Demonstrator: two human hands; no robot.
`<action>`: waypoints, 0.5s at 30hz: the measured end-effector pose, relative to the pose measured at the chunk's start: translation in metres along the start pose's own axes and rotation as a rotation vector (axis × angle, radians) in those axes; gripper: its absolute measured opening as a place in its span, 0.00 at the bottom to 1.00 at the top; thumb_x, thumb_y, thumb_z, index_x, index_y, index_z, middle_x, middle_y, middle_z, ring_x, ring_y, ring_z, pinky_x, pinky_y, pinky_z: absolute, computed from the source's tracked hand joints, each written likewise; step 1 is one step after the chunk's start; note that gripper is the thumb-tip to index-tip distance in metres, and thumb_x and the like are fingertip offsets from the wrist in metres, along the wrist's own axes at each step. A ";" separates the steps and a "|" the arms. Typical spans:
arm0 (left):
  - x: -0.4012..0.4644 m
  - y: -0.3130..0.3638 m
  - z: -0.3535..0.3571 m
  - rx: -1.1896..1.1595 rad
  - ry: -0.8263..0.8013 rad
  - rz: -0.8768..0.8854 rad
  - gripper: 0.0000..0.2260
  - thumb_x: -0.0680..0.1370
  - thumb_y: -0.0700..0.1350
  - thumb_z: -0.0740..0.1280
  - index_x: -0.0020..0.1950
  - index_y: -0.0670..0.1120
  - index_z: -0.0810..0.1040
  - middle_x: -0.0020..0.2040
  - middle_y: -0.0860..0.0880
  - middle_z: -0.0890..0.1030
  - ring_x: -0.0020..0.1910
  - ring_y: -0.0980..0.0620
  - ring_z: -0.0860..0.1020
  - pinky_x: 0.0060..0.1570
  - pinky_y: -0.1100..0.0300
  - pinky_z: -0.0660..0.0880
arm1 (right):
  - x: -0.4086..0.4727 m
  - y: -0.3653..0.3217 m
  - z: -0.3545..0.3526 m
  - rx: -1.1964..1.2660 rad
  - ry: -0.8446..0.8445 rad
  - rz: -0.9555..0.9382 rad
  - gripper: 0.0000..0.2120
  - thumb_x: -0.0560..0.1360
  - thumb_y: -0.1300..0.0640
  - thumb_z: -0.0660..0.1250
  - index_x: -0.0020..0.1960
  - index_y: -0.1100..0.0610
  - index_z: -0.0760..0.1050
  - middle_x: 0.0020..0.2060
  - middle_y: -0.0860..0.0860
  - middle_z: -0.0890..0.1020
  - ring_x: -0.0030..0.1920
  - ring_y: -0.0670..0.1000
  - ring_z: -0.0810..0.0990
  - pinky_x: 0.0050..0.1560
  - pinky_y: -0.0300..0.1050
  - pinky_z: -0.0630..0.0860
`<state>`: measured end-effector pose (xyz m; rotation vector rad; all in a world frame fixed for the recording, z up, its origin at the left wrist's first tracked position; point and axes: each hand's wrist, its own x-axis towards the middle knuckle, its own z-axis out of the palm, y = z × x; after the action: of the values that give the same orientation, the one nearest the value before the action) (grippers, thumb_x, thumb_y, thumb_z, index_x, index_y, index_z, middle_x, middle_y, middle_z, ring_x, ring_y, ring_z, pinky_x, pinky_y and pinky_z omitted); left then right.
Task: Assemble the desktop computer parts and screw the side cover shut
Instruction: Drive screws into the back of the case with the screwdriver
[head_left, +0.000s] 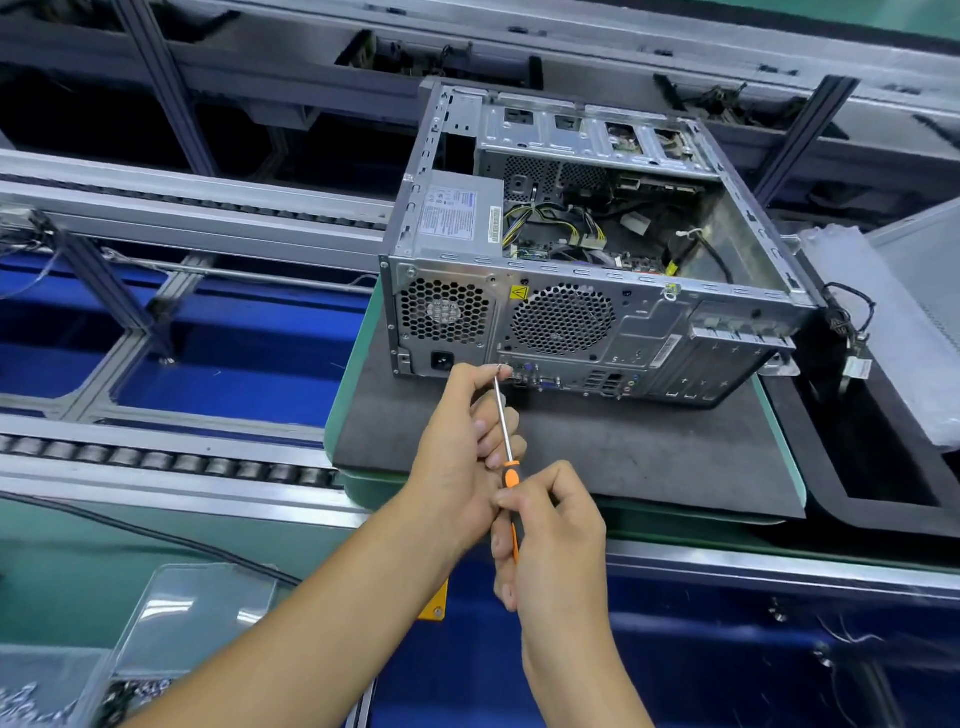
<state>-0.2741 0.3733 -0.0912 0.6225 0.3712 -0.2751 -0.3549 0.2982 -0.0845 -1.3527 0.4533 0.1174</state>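
Note:
An open desktop computer case (587, 306) lies on its side on a dark mat (597, 452), its rear panel facing me and its inside with power supply and cables showing from above. My right hand (556, 540) grips the orange-and-black handle of a screwdriver (506, 431). The metal shaft points up toward the lower rear panel near the power socket. My left hand (462, 452) pinches a small screw at the shaft's tip, with its other fingers curled beside the shaft.
A grey side cover (914, 332) leans at the right of the case, above a black tray (883, 467). A loose cable (852, 317) hangs off the case's right end. A clear plastic box (171, 623) with small parts sits at bottom left. Roller conveyor rails (156, 462) run along the left.

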 end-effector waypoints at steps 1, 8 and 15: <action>0.000 -0.001 -0.001 -0.008 -0.005 -0.005 0.05 0.76 0.45 0.69 0.41 0.47 0.80 0.25 0.54 0.59 0.22 0.56 0.54 0.19 0.63 0.58 | 0.000 0.001 -0.001 0.001 -0.002 0.005 0.15 0.77 0.67 0.63 0.33 0.56 0.65 0.24 0.57 0.70 0.21 0.50 0.61 0.21 0.39 0.59; 0.003 -0.003 -0.003 -0.024 -0.020 -0.009 0.04 0.75 0.45 0.69 0.41 0.46 0.78 0.24 0.54 0.59 0.23 0.55 0.54 0.20 0.63 0.57 | 0.003 0.002 -0.003 0.013 -0.010 0.002 0.15 0.76 0.68 0.63 0.34 0.57 0.65 0.24 0.58 0.70 0.20 0.50 0.62 0.21 0.39 0.60; 0.009 -0.006 -0.001 -0.074 0.003 0.013 0.04 0.76 0.44 0.67 0.44 0.45 0.79 0.25 0.54 0.59 0.22 0.56 0.54 0.20 0.64 0.55 | 0.010 0.002 -0.007 -0.028 -0.011 0.005 0.16 0.77 0.67 0.63 0.33 0.56 0.65 0.24 0.56 0.71 0.21 0.49 0.62 0.22 0.39 0.59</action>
<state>-0.2679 0.3680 -0.0985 0.5524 0.3785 -0.2470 -0.3486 0.2906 -0.0911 -1.3779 0.4467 0.1358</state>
